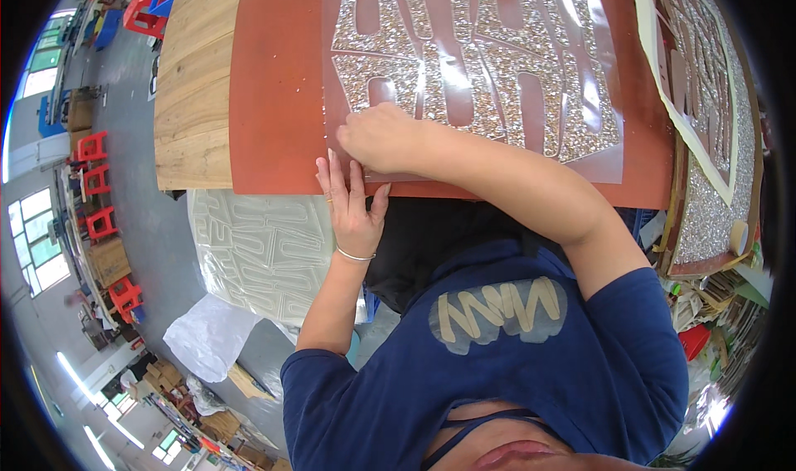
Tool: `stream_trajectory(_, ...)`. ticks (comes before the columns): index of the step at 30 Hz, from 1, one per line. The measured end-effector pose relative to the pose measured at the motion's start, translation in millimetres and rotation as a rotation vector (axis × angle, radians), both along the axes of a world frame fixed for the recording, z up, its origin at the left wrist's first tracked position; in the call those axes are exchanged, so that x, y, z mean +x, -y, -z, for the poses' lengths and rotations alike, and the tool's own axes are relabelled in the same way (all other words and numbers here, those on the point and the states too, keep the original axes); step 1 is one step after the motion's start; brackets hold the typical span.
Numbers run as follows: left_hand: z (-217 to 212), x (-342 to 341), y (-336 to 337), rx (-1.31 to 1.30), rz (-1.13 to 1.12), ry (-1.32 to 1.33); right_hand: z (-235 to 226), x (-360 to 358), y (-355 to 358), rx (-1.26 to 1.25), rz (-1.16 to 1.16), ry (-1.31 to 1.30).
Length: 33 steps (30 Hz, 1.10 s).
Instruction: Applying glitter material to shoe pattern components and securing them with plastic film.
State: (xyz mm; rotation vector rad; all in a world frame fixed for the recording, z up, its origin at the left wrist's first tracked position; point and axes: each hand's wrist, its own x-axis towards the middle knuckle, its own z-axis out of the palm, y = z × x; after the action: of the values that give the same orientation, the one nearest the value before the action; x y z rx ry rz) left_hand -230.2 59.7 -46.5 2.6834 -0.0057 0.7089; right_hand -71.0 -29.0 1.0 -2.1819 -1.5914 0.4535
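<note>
Fingers (336, 177) of the left hand (352, 210) lay flat and spread, holding nothing, pressed down on the near edge of the red sheet (278, 98), with a thin bracelet (355, 256) at the wrist. Just above it, touching or nearly so, the right hand (381, 135) was curled into a loose fist on the lower left corner of the clear film (601, 160); whether it pinched the film edge could not be told. That film carried a glitter design (497, 48) of broad silver strokes and lay over the red sheet, which covered most of the wooden table (195, 89). Off the table's near edge, lower left, a pale film (261, 255) with cut outlines hung toward the floor. At the right sat another glitter panel (713, 214) with a cream backing. A scrap of beige strips (497, 309) clung to the person's blue shirt (580, 371).
</note>
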Motion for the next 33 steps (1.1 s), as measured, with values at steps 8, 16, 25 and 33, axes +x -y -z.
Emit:
stream_trajectory(8, -4, 0, 1, -0.063, 0.017, -0.063, -1, -17, 11, 0.114, 0.092, 0.126)
stream_trajectory(16, -43, -1, 0, 0.323, -0.025, -0.306, -16, -25, 221, 0.607, 0.754, 0.212)
stream_trajectory(25, -43, 37, -13, -0.024, -0.066, -0.112, 11, -67, 557, -0.495, 1.551, 0.272)
stream_trajectory(33, -53, 133, 76, 0.280, -0.094, -0.308, 23, -51, 546, -0.317, 1.586, 0.244)
